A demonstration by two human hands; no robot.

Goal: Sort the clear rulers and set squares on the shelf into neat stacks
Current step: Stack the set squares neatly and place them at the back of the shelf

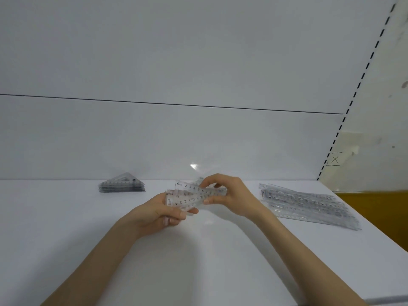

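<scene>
We hold a fanned bundle of clear rulers [192, 195], left hand [163, 214] gripping beneath, right hand [229, 195] pinching its end. Its long axis runs left-right. The ruler pile [309, 204] lies on the shelf [198, 261] nearer our right hand, and the set squares [122, 186] are stacked to the left.

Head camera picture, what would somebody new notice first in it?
First, at centre, the left hand and right hand hold a fanned bunch of clear rulers above the white shelf. Left of them, towards the back, sits a neat stack of set squares, and to the right lies a looser pile of long rulers.
</scene>
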